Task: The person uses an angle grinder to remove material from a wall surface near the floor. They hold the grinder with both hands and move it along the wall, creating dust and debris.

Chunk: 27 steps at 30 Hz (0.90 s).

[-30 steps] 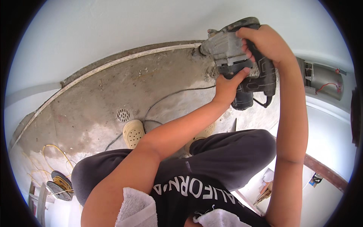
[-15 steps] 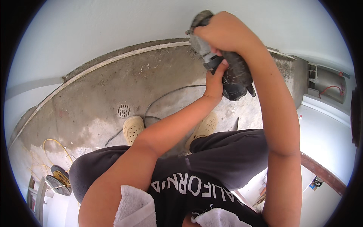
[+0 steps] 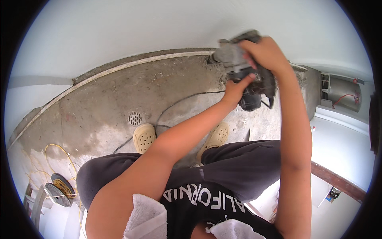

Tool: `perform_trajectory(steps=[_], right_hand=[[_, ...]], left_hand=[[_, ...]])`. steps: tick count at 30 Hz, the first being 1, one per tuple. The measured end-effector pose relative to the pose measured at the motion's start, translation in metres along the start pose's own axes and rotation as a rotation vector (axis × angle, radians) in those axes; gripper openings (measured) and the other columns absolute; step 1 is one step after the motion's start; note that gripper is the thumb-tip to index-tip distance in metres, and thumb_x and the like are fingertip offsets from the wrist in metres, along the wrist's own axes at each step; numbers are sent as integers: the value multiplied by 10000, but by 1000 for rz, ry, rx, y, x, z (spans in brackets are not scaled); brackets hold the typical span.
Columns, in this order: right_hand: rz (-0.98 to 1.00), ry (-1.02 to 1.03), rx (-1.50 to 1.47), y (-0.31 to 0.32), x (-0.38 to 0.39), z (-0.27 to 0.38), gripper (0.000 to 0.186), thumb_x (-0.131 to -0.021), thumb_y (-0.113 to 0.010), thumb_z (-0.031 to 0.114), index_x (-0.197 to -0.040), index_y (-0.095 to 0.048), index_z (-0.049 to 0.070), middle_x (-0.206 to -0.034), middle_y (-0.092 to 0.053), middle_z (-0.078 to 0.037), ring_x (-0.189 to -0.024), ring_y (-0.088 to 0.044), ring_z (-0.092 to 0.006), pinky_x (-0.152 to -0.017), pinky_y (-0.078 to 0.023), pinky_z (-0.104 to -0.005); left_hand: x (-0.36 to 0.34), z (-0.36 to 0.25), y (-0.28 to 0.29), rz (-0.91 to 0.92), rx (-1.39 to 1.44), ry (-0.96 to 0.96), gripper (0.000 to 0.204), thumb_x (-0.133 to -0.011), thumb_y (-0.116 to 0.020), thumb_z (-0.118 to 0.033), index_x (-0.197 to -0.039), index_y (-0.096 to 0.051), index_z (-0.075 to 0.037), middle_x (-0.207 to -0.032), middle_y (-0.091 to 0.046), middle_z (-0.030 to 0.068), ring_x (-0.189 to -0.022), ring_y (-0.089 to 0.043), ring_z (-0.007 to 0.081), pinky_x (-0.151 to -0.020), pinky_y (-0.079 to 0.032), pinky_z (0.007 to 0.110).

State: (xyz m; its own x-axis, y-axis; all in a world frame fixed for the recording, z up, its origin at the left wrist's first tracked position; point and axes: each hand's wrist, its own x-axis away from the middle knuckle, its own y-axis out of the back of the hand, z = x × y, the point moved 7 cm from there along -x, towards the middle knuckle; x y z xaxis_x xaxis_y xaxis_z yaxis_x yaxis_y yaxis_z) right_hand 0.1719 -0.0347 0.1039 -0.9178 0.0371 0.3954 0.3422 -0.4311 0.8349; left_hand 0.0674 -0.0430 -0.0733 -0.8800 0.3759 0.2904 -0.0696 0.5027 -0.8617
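Note:
A grey and black corded power hammer (image 3: 234,53), slightly blurred, has its front end at the foot of the white wall, by a narrow white pipe (image 3: 119,65) along the rough concrete strip. My right hand (image 3: 264,51) is closed around its upper rear handle. My left hand (image 3: 237,88) grips the dark lower body, thumb across it. A black cord (image 3: 179,99) runs from the tool over the grey concrete floor (image 3: 91,119). Where the tool's tip meets the surface is too blurred to make out.
My sandalled feet (image 3: 144,137) and bent legs (image 3: 242,163) are below, beside a slotted round drain (image 3: 135,118). A yellow cable reel (image 3: 61,187) lies at lower left. On the right are a recessed opening (image 3: 338,93) with a red hose and a brown beam (image 3: 336,179).
The hammer in both hands swung left and upward by half a second ago, then came back right and downward to the wall's base. Both forearms moved along with it.

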Motion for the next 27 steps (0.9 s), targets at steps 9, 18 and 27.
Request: perform_trajectory(steps=[9,18,27], right_hand=[[-351,-295,-461,53,100,-70,267,-880,-702,270,-895,-667,5,-735,-641,-68,-594,-595,-129,-524,-465,-276],[-340,-250,-438,53,109,-29,276,-869,-703,254,-924,-671,-15,-749,-651,-78,-587,-587,-133,-523,-459,-273],[-298,-234,-416,51,92,-29,297,-849,-721,269,-913,-667,-16,-740,-646,-73,-586,-588,-135,-526,-457,-276]], left_hand=[[43,-3,-42,107,-455,166,461,-772,-855,-328,-1025,-727,36,-943,-741,103,-827,-694,161,-743,-544,301],[58,-31,-46,66,-437,73,531,-736,-851,-417,-983,-737,38,-904,-751,137,-823,-720,195,-749,-558,325],[50,-32,-39,27,-403,77,502,-740,-852,-402,-987,-746,22,-924,-760,128,-848,-728,200,-779,-555,325]])
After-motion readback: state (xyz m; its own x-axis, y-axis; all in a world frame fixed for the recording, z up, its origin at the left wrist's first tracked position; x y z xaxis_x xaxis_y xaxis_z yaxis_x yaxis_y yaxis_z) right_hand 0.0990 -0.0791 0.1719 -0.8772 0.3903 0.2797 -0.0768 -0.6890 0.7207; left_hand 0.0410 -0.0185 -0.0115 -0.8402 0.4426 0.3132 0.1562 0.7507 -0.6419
